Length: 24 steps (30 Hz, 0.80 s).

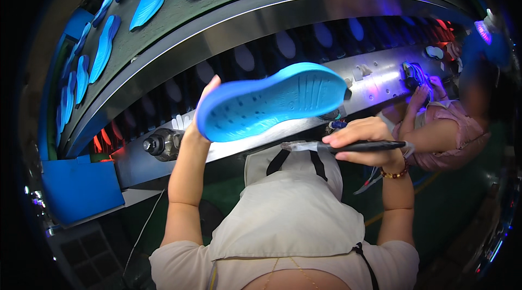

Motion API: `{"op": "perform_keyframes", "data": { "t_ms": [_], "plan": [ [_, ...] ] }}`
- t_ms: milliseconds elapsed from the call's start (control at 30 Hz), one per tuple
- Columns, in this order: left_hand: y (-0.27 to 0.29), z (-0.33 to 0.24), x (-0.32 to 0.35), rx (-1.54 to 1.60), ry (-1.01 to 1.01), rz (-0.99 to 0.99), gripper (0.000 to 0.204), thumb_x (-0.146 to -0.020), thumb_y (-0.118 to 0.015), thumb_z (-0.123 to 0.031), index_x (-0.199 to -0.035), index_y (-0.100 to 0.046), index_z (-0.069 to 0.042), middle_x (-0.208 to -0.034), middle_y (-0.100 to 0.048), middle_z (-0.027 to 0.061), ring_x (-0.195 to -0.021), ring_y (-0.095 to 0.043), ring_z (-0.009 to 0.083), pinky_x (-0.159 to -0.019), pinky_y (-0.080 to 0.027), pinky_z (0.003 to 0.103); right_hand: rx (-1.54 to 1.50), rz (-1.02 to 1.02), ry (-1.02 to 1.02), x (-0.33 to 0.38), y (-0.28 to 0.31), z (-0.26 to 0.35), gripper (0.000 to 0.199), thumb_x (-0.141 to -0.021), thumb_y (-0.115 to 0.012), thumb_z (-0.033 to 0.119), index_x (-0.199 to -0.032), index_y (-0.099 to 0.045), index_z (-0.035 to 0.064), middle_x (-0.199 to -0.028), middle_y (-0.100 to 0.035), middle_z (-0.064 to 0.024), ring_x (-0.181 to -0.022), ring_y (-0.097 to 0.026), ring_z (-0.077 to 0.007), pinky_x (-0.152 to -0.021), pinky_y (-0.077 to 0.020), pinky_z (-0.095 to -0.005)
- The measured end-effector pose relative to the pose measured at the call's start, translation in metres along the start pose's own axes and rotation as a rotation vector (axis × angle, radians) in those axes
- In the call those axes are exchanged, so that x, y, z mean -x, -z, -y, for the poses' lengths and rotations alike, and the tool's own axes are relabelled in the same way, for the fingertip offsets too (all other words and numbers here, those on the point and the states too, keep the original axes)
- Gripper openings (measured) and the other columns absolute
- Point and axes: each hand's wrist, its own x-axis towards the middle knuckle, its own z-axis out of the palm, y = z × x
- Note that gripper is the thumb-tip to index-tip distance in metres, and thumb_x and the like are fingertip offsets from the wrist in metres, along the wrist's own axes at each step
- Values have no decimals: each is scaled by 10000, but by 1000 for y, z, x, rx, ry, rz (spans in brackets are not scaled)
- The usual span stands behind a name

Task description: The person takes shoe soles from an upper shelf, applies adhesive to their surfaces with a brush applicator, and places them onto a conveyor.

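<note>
A blue shoe sole (272, 99) is raised in front of me, its dimpled and ribbed hollow face toward me. My left hand (196, 130) is closed on its left end, and most of those fingers are hidden behind it. In my right hand (363, 133) is a brush (321, 147) with a black handle, gripped between thumb and fingers. Its bristle tip points left, just below the sole and apart from it.
A metal ledge (380, 80) runs under a lit slot with a row of shoe-shaped pieces. Above, a conveyor belt (179, 15) carries several blue soles (148, 1). A dark round fitting (161, 145) stands on the ledge at left. Another person (446, 127) works at right.
</note>
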Motion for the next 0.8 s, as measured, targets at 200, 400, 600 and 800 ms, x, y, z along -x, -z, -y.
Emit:
{"op": "perform_keyframes", "data": {
  "t_ms": [200, 400, 600, 800],
  "plan": [
    [-18, 61, -54, 150, -286, 324, 921, -724, -182, -758, -1299, -281, -45, -1210, -424, 222, -1106, -424, 383, -929, -338, 512, -60, -308, -249, -21, -26, -27, 189, -717, -628, 2, -901, -617, -39, -816, -636, -103, -728, -593, -112, -656, -479, -227],
    [-30, 74, -66, 160, -359, 188, 885, -739, -159, -743, -1227, -368, -35, -1133, -488, 197, -1030, -486, 339, -891, -391, 473, 237, -352, 131, -40, -40, -42, 137, -652, -632, 33, -788, -625, 23, -766, -631, -91, -669, -611, -187, -602, -465, -268],
    [-19, 63, -53, 168, -436, 129, 860, -751, -171, -730, -1221, -374, -38, -1111, -498, 196, -1015, -488, 340, -890, -393, 463, 247, 131, 137, -16, -34, -7, 149, -605, -661, 39, -748, -625, 59, -765, -644, -67, -752, -626, -184, -611, -450, -269],
    [-54, 68, -52, 171, -496, 301, 869, -751, -179, -730, -1238, -352, -32, -1095, -497, 219, -1008, -487, 351, -896, -373, 468, 79, -183, 102, -39, -29, -19, 171, -655, -648, 21, -825, -633, 23, -818, -639, -114, -744, -623, -208, -690, -478, -282]
  ]
}}
